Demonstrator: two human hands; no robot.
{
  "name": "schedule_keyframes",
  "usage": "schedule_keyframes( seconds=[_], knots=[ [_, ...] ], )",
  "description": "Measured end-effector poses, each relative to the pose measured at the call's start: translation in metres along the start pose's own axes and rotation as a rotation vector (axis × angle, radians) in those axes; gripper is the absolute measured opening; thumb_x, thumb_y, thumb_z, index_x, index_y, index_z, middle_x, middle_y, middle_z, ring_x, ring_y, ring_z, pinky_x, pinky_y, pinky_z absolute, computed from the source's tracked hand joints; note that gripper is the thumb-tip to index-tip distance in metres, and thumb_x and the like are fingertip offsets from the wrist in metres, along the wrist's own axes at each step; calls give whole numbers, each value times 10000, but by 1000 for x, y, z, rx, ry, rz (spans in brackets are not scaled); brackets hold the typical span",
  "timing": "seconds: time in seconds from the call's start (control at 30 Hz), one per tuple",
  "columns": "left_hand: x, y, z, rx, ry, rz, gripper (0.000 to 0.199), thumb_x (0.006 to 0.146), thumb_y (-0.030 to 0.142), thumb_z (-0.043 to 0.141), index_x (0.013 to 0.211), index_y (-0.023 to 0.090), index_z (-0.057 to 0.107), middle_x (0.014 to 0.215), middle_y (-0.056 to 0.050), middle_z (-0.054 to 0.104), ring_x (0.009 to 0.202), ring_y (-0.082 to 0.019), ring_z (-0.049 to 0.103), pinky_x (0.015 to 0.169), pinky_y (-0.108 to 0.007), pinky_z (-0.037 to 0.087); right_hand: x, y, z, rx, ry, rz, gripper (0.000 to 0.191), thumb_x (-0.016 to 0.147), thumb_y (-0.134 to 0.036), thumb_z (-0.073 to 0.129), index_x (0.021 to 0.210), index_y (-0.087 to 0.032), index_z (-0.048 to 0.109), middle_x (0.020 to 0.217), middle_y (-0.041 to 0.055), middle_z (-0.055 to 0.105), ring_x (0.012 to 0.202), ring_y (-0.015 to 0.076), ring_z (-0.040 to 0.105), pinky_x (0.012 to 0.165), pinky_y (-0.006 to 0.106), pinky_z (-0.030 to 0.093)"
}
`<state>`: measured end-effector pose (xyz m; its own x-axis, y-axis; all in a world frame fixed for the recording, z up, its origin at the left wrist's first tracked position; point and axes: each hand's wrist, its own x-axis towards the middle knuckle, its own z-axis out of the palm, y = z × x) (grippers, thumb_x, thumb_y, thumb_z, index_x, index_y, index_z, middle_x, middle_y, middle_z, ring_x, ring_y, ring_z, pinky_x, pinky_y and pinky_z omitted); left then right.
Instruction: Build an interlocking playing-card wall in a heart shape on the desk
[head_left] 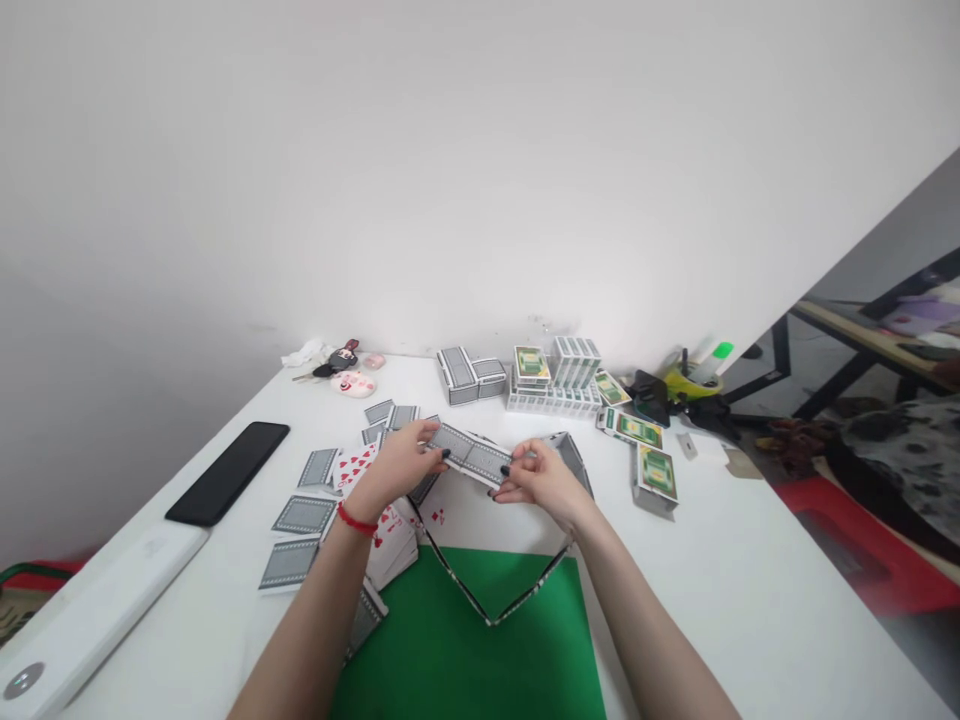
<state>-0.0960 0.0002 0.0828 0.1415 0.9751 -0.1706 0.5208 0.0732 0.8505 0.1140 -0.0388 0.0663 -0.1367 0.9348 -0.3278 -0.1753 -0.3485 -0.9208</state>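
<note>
Both hands pinch the same gray-backed card piece (471, 456), held up at the center of the frame. The left hand (405, 460) grips its left end between thumb and fingers; the right hand (544, 482) grips its right end the same way. The left wrist wears a red bracelet (357, 520).

Below the hands, a thin folded band (491, 622) makes a V over a green sheet (480, 665) at the bottom center. A gray patterned panel (571, 462) stands just behind the right hand.

Left of the hands, loose playing cards (304, 514) spread over the white table (720, 600), some gray back up, others showing red hearts. Farther left lie a black phone (229, 472) and a long white device (101, 620).

Behind the hands, near the wall, are 2 gray card blocks (457, 373), then stacked card boxes (555, 395). To their right, 2 green-and-yellow card boxes (656, 475) lie near a yellow-green container (694, 380). A white mouse (352, 383) with a red pattern sits at the table's far left corner, beside keys (322, 370).
</note>
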Motion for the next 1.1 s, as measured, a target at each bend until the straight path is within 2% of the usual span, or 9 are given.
schedule_keyframes(
  seconds=[0.13,0.3,0.5,0.67,0.73,0.8,0.9,1.0,1.1],
  knots=[
    [2,3,7,302,-7,102,431,735,234,540,1152,127,547,992,-96,636,817,-194,627,801,-321,481,3,-2,-6,-32,15,-11,269,647,-170,641,856,-201,474,544,-63,577,604,187,681,636,324,577],
    [6,-1,14,458,41,173,402,708,255,559,1088,130,588,1051,-108,572,876,-206,597,808,-318,465,6,1,-6,-64,7,-20,326,581,-148,692,874,-165,550,578,-56,577,578,173,667,678,335,572],
    [1,4,8,285,73,121,458,674,211,586,1126,137,566,1066,-102,608,836,-192,611,759,-296,488,1,-1,0,15,-29,-61,394,537,-188,756,900,-161,603,600,-53,583,578,163,657,679,344,563],
    [-7,15,-9,-81,-136,79,385,679,254,598,1055,170,611,988,-55,675,830,-182,638,734,-285,513,-5,-5,7,239,-141,-10,350,615,-248,733,934,-126,653,738,41,666,717,171,663,745,357,547],
    [-7,12,-22,-106,-130,69,318,716,277,551,1003,172,640,914,-47,691,811,-175,642,715,-279,515,-5,-6,7,257,-123,-4,348,621,-230,724,947,-126,663,773,54,678,731,176,661,733,365,554],
    [-6,3,-38,-23,15,36,317,746,265,487,999,161,645,873,-50,692,786,-170,641,667,-259,507,-4,-7,4,254,-81,-11,329,619,-201,714,937,-128,675,788,51,682,729,169,655,729,366,562],
    [-4,-15,-62,338,276,-96,350,744,241,455,1034,188,643,835,-47,694,698,-173,632,580,-240,457,-3,-8,-1,261,-21,-46,275,607,-162,708,880,-128,693,812,33,680,712,136,637,780,355,558],
    [2,-32,-74,574,238,-162,350,709,268,515,1013,158,648,951,-78,682,784,-188,632,623,-226,434,-2,-9,-5,270,9,-79,254,606,-170,715,856,-127,699,851,40,683,745,141,641,814,345,545],
    [11,-45,-71,615,141,-169,426,696,333,547,1077,152,605,1045,-88,647,860,-199,620,677,-230,437,-2,-11,-7,255,33,-94,264,611,-209,721,862,-131,696,860,57,688,794,182,656,789,355,548]
  ],
)
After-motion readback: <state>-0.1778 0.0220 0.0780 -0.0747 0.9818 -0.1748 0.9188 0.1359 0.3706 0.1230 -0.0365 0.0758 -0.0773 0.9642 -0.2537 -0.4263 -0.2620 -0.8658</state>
